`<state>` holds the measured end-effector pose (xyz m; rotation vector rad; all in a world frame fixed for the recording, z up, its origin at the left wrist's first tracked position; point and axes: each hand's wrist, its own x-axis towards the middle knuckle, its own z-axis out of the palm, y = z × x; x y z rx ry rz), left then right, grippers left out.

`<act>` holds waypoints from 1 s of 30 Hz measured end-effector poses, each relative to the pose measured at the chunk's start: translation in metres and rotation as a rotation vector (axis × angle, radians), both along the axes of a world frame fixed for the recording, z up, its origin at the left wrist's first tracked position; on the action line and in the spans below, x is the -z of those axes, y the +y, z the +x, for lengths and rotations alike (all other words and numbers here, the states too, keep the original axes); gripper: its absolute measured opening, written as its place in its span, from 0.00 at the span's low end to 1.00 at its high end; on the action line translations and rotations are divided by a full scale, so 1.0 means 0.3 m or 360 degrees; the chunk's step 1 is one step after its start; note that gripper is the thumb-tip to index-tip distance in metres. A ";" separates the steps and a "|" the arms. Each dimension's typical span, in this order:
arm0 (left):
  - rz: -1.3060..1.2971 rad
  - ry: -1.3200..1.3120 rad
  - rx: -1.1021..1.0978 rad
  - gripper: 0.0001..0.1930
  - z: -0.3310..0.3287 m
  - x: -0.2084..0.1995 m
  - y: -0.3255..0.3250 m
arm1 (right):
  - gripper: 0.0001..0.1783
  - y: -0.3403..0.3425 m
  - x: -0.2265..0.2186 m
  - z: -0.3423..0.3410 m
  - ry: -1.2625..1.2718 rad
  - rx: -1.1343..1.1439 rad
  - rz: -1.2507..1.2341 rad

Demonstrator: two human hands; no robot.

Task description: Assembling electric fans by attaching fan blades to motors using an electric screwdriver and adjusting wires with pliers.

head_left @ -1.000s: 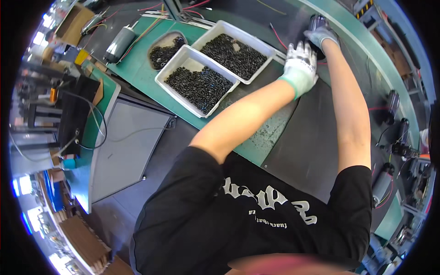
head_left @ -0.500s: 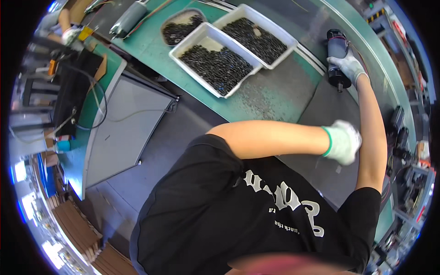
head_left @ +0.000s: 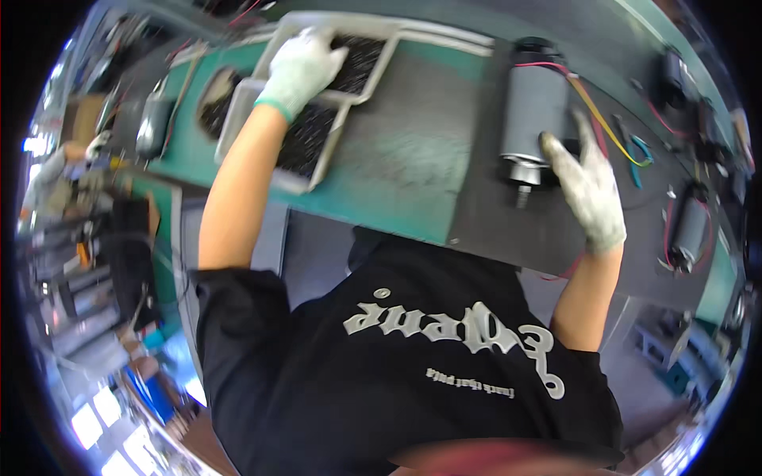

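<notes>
My left hand, in a white glove with a green cuff, reaches over the far white tray of small black parts. Its fingers are blurred, so whether they pinch a part is unclear. The near white tray holds more small black parts. On the dark mat at the right lies a grey cylindrical motor with black end caps, its shaft pointing toward me. Beside its shaft end is my gloved right hand, thumb and fingers spread, thumb close to the casing; contact cannot be made out.
Pliers with blue handles lie right of the motor, near a yellow wire. Another grey motor rests farther right. Left of the trays are a round container and a grey cylinder. Another person's gloved hand shows far left.
My left hand has swung from near my right forearm to the far tray. My right hand has loosened from the motor and sits beside it. The whole view has turned.
</notes>
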<state>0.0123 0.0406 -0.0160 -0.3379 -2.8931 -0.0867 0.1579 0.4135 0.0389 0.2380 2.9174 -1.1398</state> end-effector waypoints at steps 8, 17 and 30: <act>0.0180 -0.0003 0.0081 0.15 -0.001 0.010 -0.025 | 0.28 0.611 -0.014 0.067 0.1742 0.1320 0.0037; 0.0400 -0.0274 0.0128 0.13 -0.055 -0.011 -0.035 | 0.22 1.078 0.021 -0.332 0.0394 -0.0092 -0.0663; 0.2966 -0.0519 0.0524 0.09 0.446 -0.182 0.423 | 0.17 0.161 -0.239 0.100 0.0645 -0.0820 -0.2816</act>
